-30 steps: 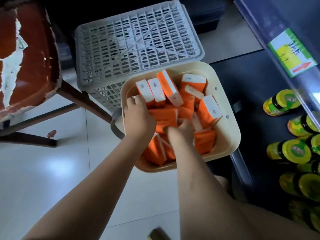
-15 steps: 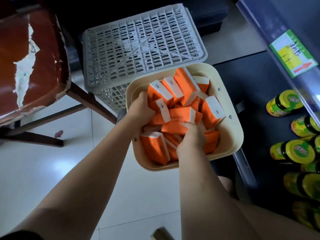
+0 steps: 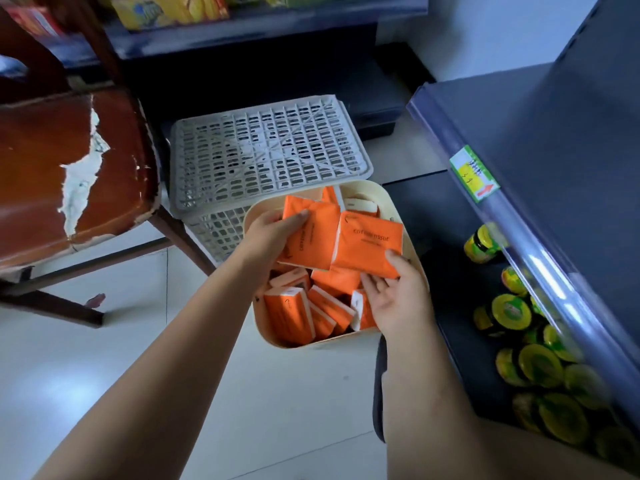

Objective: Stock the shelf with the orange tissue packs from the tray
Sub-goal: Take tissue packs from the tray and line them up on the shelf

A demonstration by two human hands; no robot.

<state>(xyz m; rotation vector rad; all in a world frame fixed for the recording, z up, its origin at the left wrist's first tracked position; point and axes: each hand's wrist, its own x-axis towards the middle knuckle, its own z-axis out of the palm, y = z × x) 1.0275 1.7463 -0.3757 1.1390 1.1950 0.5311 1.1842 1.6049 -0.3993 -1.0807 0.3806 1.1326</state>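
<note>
Pale tiled floor (image 3: pixel 86 375) of a shop aisle, seen from above. Two orange tissue packs held up over the far half of a cream tray (image 3: pixel 311 342), both above the heap inside it.

First pack (image 3: pixel 311 237) gripped by the left hand (image 3: pixel 273 233), fingers curled over its top left corner, thumb hidden behind. Second pack (image 3: pixel 369 244) pinched at its near right corner by the right hand (image 3: pixel 398 299): thumb on top, palm turned up, the other fingers loosely spread underneath. Second pack lapping over the right edge of the first, broad face up, black print reading "COTTON TISSUE".

Below them, loose packs (image 3: pixel 291 313) heaped in the near half of the tray, lying at all angles, some on edge with white sides showing.

Just behind the tray, an upturned grey lattice crate (image 3: pixel 266 150); cannot tell whether the tray rests against it. Left of the crate, a chair (image 3: pixel 69 161) with a red-brown seat, its covering torn to white.

On the right, a dark shelf (image 3: pixel 554 150) with a clear front strip carrying a green and yellow price label (image 3: pixel 474 173). Beneath it, on a lower level, yellow-lidded jars (image 3: pixel 512 311) standing close together. At the far wall, yellow packets (image 3: pixel 169 8) on another shelf.
</note>
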